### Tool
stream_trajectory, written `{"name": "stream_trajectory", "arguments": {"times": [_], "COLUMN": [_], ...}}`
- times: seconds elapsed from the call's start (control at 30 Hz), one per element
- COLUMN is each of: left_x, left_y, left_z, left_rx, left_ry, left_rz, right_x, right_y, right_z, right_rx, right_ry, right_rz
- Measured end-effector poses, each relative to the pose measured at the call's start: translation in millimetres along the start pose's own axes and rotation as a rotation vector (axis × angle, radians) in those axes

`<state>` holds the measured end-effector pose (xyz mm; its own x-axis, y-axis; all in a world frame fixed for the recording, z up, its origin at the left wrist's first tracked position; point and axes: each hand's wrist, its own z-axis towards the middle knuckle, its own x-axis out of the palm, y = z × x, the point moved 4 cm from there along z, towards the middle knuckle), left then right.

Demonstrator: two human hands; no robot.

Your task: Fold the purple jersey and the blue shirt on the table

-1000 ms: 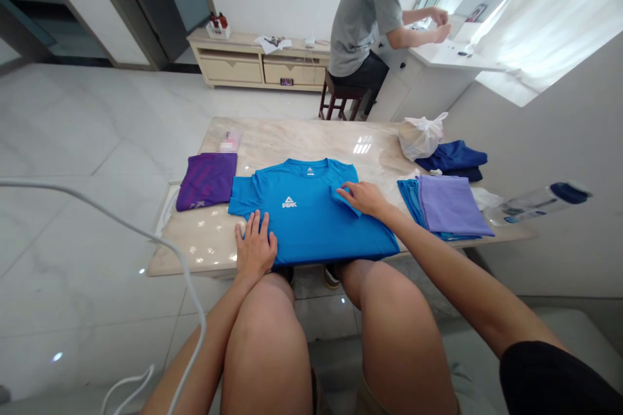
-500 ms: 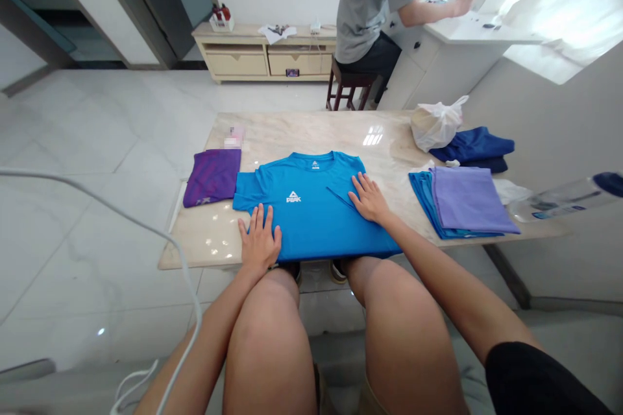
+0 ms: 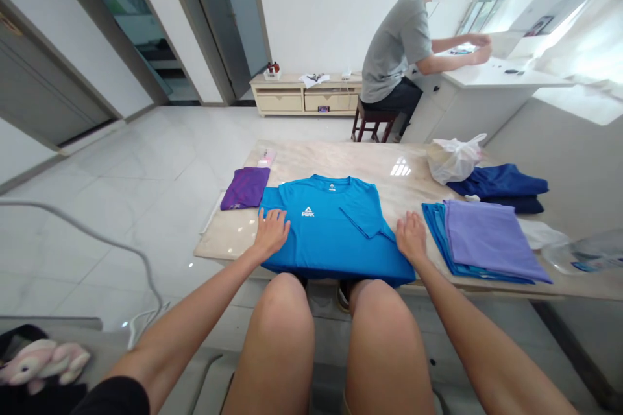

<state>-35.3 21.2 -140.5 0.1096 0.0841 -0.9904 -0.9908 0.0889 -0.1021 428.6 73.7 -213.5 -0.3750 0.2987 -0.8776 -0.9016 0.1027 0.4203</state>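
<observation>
A blue T-shirt [image 3: 331, 237] lies front up on the table, its neckline facing away from me and its hem hanging over the near edge. The sleeve on the right is folded in across the chest; the left one points outward. My left hand [image 3: 271, 232] rests on the shirt's left side below that sleeve, fingers apart. Beside the shirt's right edge is my right hand [image 3: 411, 237], its fingers loosely bent and apart on the tabletop. Whether its thumb touches the fabric I cannot tell.
A folded purple garment [image 3: 246, 188] lies left of the shirt. To the right are a lavender folded cloth [image 3: 491, 233] on blue ones, dark blue clothes [image 3: 506, 185], a white plastic bag [image 3: 453, 159] and a clear bottle [image 3: 591, 251]. A person [image 3: 396, 52] sits beyond the marble-look table [image 3: 335, 159].
My right hand has moved off the shirt's chest to the right, beside its edge. My left hand stays on the left side, somewhat higher. The view has tilted up and turned left.
</observation>
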Motion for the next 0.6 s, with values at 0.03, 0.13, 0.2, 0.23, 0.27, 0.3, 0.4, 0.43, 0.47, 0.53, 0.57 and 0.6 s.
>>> {"name": "stream_trajectory", "arguments": {"times": [0.03, 0.13, 0.2, 0.23, 0.27, 0.3, 0.4, 0.43, 0.47, 0.53, 0.57, 0.6], "left_x": [-5.5, -9.0, -1.6, 3.5, 8.6, 13.4, 22.7, 24.1, 24.6, 23.1, 21.0, 18.2], "left_y": [8.4, 36.1, 50.5, 55.1, 58.0, 59.3, 57.3, 55.8, 54.4, 52.2, 51.3, 50.5], "left_z": [9.4, 36.4, 47.6, 50.7, 52.5, 53.2, 52.9, 53.1, 53.9, 57.1, 59.3, 61.4], "left_rx": [-0.039, -0.216, -0.324, -0.358, -0.376, -0.379, -0.342, -0.329, -0.32, -0.312, -0.315, -0.325], "left_ry": [-0.014, 0.03, 0.1, 0.128, 0.147, 0.153, 0.128, 0.118, 0.111, 0.098, 0.087, 0.071], "left_rz": [0.002, 0.009, 0.004, 0.0, -0.003, -0.002, 0.013, 0.017, 0.02, 0.017, 0.01, 0.001], "right_x": [-0.7, -0.9, -2.3, -3.5, -4.6, -5.7, -7.6, -7.9, -8.1, -8.7, -9.2, -9.9], "right_y": [-5.4, -7.2, -2.1, 0.6, 3.0, 4.8, 7.3, 7.7, 8.1, 9.3, 10.1, 11.0], "right_z": [-4.8, -13.8, -15.6, -15.7, -15.6, -15.5, -15.5, -15.6, -15.8, -16.3, -16.5, -16.7], "right_rx": [0.007, -0.009, -0.026, -0.034, -0.043, -0.05, -0.063, -0.065, -0.065, -0.065, -0.066, -0.069], "right_ry": [-0.01, -0.008, -0.021, -0.031, -0.041, -0.051, -0.081, -0.089, -0.095, -0.106, -0.11, -0.112], "right_rz": [-0.003, -0.002, 0.006, 0.009, 0.009, 0.007, -0.014, -0.023, -0.032, -0.046, -0.053, -0.058]}}
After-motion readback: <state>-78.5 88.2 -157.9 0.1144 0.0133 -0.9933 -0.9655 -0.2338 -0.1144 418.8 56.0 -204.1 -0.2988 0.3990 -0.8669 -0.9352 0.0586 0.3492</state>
